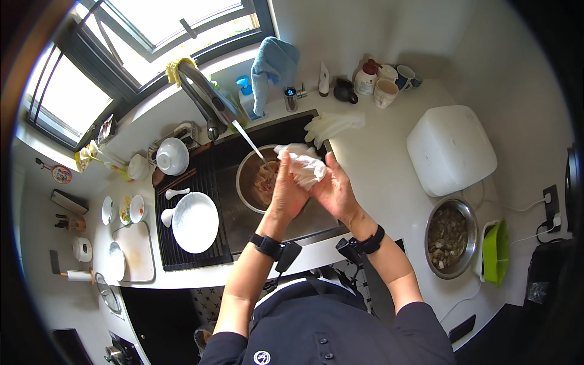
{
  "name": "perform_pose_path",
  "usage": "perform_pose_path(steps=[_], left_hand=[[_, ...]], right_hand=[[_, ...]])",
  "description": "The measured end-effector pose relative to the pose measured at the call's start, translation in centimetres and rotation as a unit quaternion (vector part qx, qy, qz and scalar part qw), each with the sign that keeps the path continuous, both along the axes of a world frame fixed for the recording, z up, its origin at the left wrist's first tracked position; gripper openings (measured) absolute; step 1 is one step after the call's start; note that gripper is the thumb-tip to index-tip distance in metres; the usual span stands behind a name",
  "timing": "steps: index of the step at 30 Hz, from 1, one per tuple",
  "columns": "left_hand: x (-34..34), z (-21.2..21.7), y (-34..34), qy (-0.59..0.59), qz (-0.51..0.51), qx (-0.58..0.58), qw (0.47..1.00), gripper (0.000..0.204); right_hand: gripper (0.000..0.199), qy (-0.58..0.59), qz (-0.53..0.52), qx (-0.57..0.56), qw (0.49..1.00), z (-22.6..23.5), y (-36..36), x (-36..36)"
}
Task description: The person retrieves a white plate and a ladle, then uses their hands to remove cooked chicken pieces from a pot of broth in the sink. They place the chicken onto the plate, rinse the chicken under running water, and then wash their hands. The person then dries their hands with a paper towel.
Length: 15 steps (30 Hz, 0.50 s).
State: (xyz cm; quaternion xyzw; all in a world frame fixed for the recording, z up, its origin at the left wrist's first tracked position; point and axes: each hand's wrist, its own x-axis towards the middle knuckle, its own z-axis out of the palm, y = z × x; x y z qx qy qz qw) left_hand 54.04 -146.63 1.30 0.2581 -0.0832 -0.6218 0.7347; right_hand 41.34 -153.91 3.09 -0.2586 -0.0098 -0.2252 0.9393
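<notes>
Both my hands are raised over the right part of the sink (304,225). Between them is a crumpled, thin white sheet (309,166), partly see-through; whether it is paper or plastic I cannot tell. My left hand (287,190) presses on its left side, and my right hand (336,193) holds its lower right side with the thumb up. Just left of my hands, a metal bowl (241,182) of pale, meat-like pieces (265,181) sits in the sink. Water runs into it from the faucet (210,97). My left hand overlaps the bowl's right rim.
A pale glove (336,126) lies across the sink's back right corner. The black drying rack (182,258) at left carries a white bowl (194,222), spoons and chopsticks. On the right counter stand a steel bowl (433,258) of chopped pieces, a white box-shaped appliance (451,149) and a green container (499,252).
</notes>
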Motion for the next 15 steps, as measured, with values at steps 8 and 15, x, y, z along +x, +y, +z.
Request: perform_pose_path(steps=[8, 15], left_hand=[[-0.4, -2.8, -1.1, 0.027, 0.118, 0.145, 0.982, 0.023], [-0.9, -3.1, -1.3, -0.188, 0.147, 0.215, 0.947, 0.044]], right_hand=[[0.043, 0.116, -0.030, -0.083, 0.989, -5.3, 3.4, 2.1], [0.095, 0.186, -0.116, -0.527, 0.821, -2.5, 3.7, 0.9]])
